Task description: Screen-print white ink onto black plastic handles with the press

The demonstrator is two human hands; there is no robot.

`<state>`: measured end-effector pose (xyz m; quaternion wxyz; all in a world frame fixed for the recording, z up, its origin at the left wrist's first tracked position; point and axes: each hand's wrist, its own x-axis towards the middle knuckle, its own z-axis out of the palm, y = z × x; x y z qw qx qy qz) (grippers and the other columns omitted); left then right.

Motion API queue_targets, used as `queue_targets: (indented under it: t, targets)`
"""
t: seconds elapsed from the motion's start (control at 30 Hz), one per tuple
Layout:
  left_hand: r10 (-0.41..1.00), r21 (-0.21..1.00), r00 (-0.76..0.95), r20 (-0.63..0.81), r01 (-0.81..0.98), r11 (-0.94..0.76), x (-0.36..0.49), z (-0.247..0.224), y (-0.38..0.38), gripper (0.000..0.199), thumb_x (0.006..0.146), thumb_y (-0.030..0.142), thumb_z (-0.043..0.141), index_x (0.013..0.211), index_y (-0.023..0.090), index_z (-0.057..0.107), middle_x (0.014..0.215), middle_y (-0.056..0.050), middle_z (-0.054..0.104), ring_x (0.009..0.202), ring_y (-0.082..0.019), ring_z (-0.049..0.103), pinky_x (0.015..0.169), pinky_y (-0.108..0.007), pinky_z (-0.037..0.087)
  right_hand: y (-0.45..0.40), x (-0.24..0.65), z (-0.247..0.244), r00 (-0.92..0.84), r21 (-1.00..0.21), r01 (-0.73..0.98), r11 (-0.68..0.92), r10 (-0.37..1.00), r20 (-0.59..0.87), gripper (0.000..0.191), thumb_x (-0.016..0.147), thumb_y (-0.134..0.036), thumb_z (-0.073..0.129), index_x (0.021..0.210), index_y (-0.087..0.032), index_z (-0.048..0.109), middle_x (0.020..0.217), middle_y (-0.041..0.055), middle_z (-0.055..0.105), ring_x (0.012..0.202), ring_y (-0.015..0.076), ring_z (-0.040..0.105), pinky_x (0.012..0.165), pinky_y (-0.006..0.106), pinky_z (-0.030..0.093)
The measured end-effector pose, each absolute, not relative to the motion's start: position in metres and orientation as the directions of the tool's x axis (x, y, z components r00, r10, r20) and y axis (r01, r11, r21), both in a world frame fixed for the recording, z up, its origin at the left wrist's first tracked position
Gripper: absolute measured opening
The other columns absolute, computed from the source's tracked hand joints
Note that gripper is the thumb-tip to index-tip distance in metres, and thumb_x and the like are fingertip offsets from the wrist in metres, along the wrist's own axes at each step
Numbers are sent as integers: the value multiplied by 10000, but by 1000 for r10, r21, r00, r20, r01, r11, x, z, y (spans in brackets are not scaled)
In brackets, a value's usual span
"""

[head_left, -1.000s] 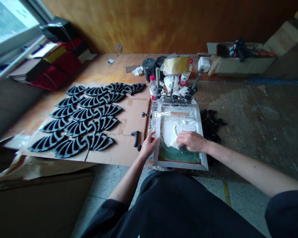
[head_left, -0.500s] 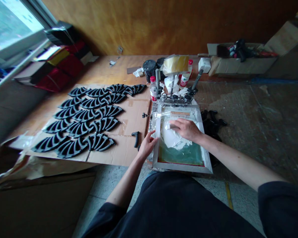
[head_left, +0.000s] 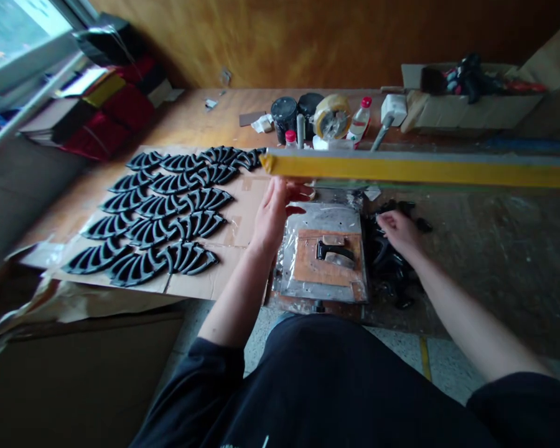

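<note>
While a frame with a yellow edge [head_left: 401, 169] is seen edge-on above the work plate [head_left: 340, 214], its left end is neared from below by the left hand [head_left: 280, 211], whose fingers are spread; whether they touch it cannot be told. The right hand [head_left: 400, 233] is held narrow over a heap of black parts [head_left: 396, 274]; whether anything is gripped cannot be told. One black handle [head_left: 329, 249] is seated on a wooden base [head_left: 305, 264] on the plate. At the far right, dark and red items are held in an open cardboard box [head_left: 483, 116]. Two dark tubs [head_left: 284, 118] are placed at the far side, their contents unclear, near a red-capped bottle [head_left: 360, 121].
</note>
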<state>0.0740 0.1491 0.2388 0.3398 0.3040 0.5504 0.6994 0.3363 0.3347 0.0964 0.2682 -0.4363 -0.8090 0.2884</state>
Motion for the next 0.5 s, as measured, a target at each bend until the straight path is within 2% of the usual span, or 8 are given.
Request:
queue_targets:
  t: [0.07,0.13,0.2,0.27,0.37,0.5]
  targets:
    - [812,984,-583,26,-130,-125,77,234,153,467,951,552,365,1157,194,582,878,-57,656,752,-130,635,614,-234,499,297,321,82,-590,-643,557,526,795,139,360,886,-524,554,885,-171,622,866,93,662,787,212,605,730,343,484]
    - [799,983,-601,-11,-153,-102,84,219,148,506,938,596,369,1225,217,540,909,-52,665,769,-128,640,618,-225,498,266,307,76,-702,-531,531,660,694,159,389,869,-560,574,887,-173,610,936,107,640,898,255,579,819,390,470]
    - [806,973,-582,-106,-227,-36,96,195,135,539,916,626,405,1247,218,524,939,-56,672,770,-130,641,610,-220,498,248,298,75,-752,-418,531,737,638,168,428,857,-596,580,901,-171,597,977,120,618,945,282,545,849,419,450]
    - [818,947,-522,-241,-311,81,111,169,118,564,901,639,429,1223,191,545,923,-65,676,759,-138,642,597,-222,495,241,294,76,-751,-349,566,747,641,155,460,846,-627,581,905,-170,583,986,124,602,937,286,527,828,416,445]
    - [803,888,-432,-411,-388,246,134,137,91,587,894,650,428,1177,158,580,885,-75,674,746,-149,639,594,-227,485,240,293,75,-742,-308,594,743,654,148,465,835,-637,595,883,-175,572,960,115,591,926,277,516,807,391,435]
    - [777,826,-348,-524,-430,364,159,120,67,592,894,648,424,1163,147,591,897,-80,669,759,-156,634,605,-234,474,238,293,74,-738,-297,601,742,658,149,419,825,-587,646,864,-175,577,960,102,589,927,263,513,809,370,420]
